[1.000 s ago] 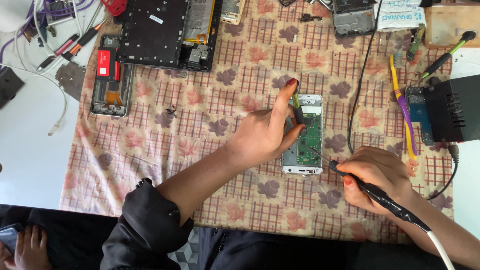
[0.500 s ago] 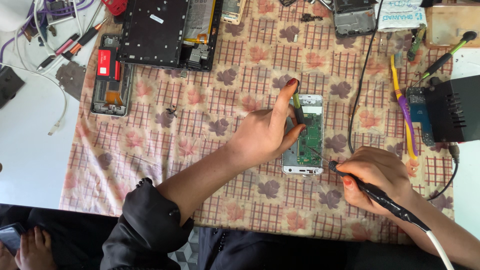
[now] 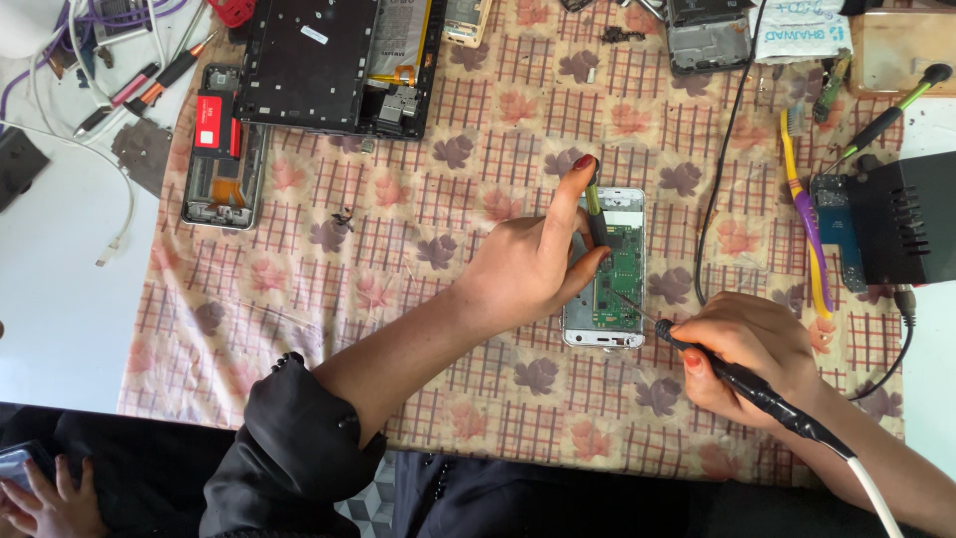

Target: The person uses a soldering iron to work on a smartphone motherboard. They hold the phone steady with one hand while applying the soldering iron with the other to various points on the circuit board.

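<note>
Over on the left of the bench there's a small opened phone with a red sticker, and next to it a big dark tablet shell, both lying on the checked leaf-print cloth. Middle of the cloth is the white phone I'm on, back off, green board showing. My left hand rests on its left edge, gripping a small yellow-and-black tool with the forefinger stuck straight up. My right hand is clenched round the black soldering iron, tip touching the lower part of the board. Further right a purple and yellow toothbrush lies just beside the black soldering station.
</note>
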